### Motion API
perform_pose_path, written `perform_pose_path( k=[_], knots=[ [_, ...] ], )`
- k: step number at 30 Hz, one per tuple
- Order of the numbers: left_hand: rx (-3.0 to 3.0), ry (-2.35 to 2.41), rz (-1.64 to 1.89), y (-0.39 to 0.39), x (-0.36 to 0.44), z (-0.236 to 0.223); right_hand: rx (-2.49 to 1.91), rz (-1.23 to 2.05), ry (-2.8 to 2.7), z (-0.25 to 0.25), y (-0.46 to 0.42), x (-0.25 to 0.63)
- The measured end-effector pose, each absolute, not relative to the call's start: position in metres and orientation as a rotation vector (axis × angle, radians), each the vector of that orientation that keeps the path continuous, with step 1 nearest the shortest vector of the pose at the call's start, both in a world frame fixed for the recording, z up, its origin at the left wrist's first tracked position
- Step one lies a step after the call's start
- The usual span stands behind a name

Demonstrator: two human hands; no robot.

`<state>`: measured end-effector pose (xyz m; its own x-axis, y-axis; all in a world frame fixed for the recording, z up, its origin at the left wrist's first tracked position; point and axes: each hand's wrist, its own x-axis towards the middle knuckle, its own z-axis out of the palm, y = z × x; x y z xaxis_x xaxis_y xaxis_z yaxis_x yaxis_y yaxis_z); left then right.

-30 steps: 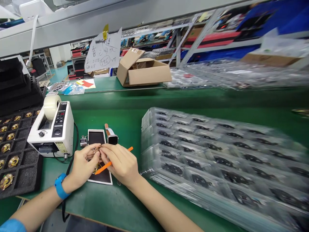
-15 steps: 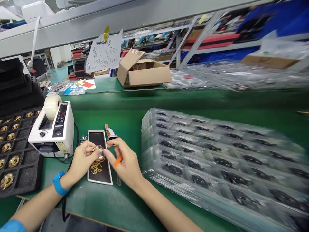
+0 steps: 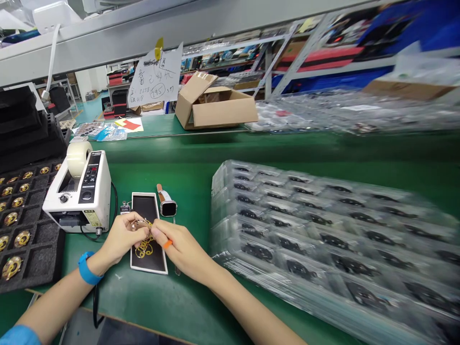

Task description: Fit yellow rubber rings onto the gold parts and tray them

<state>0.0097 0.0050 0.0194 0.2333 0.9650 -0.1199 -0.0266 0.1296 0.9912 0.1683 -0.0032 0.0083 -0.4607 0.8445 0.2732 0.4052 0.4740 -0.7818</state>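
Between the thumb and fingers of my left hand (image 3: 122, 238) is a round metal watch case (image 3: 141, 223), tilted up with its rim showing. My right hand (image 3: 181, 248), with an orange band on one finger, pinches at the right edge of the same case; its fingertips partly hide what they touch. Both hands are over a shallow white-rimmed tray (image 3: 149, 270) with a black bottom. Several yellow rings (image 3: 144, 248) lie loosely in it, partly covered by my fingers.
Left stands a white tape dispenser (image 3: 81, 191), beside a black foam tray (image 3: 39, 239) of gold watch parts. A tally counter (image 3: 125, 208) and a smartwatch (image 3: 168, 208) flank the white-rimmed tray. Stacked clear blister trays (image 3: 287, 230) fill the right. A carton (image 3: 224, 112) sits on the shelf behind.
My right hand has closed its spread fingers at the case's edge and lowered, uncovering the smartwatch face. The case has tilted in my left hand. A small pale scrap shows on the table.
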Motion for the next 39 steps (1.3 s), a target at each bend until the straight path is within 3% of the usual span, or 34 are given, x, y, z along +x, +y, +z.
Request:
perform_pose_path(
  k=[5, 17, 26, 33, 39],
  knots=[
    [1.175, 1.032, 0.960, 0.007, 0.007, 0.022, -1.018, 1.075, -1.988, 0.014, -0.002, 0.174],
    [1.054, 1.069, 1.046, 0.008, 0.007, 0.020, -1.130, 0.934, -2.047, 0.007, -0.002, 0.167],
    [1.258, 1.175, 0.988, 0.011, 0.007, 0.014, -1.039, 0.800, -1.496, 0.012, -0.004, 0.177],
    [1.292, 1.145, 0.977, 0.009, 0.009, 0.017, -0.671, 0.331, -1.857, 0.010, -0.012, 0.167],
    [1.265, 1.153, 0.977, 0.009, 0.009, 0.019, -0.684, 0.194, -1.956, 0.001, -0.009, 0.165]
  ],
)
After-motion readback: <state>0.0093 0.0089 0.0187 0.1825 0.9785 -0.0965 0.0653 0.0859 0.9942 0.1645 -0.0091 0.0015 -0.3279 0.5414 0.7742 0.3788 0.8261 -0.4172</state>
